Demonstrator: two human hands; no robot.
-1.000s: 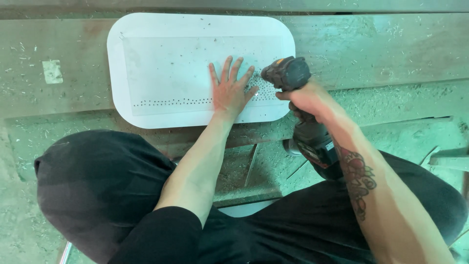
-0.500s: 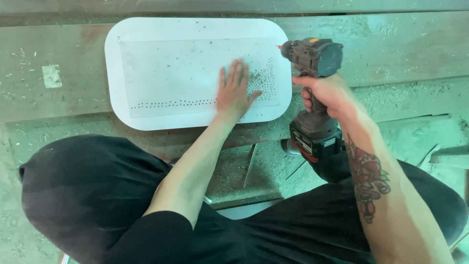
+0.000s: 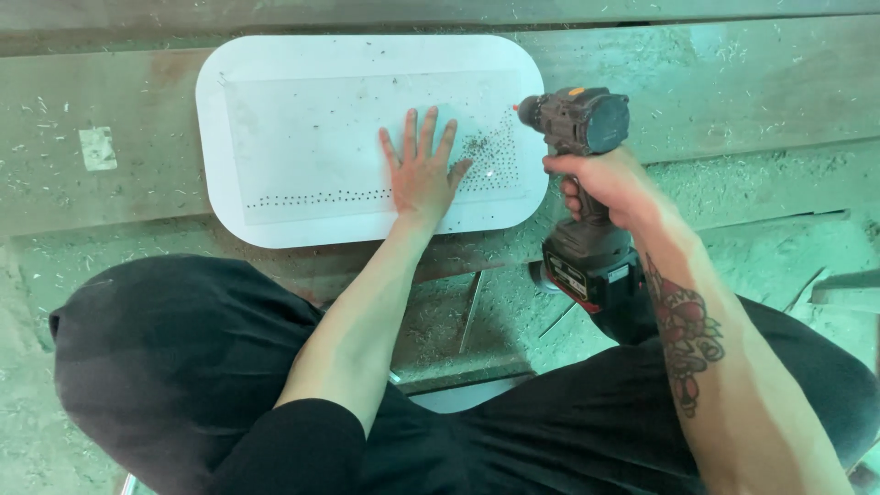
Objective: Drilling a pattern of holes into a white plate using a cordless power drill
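Centre frame: left hand (image 3: 419, 176), fingers now spread, flat on white panel (image 3: 275, 64); right hand (image 3: 610, 183) grips cordless drill (image 3: 577, 124), lifted clear of the drilled holes (image 3: 321, 195)

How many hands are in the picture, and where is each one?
2. The left hand lies flat, fingers spread, on the white panel. The right hand grips the cordless drill beside the panel's right edge.
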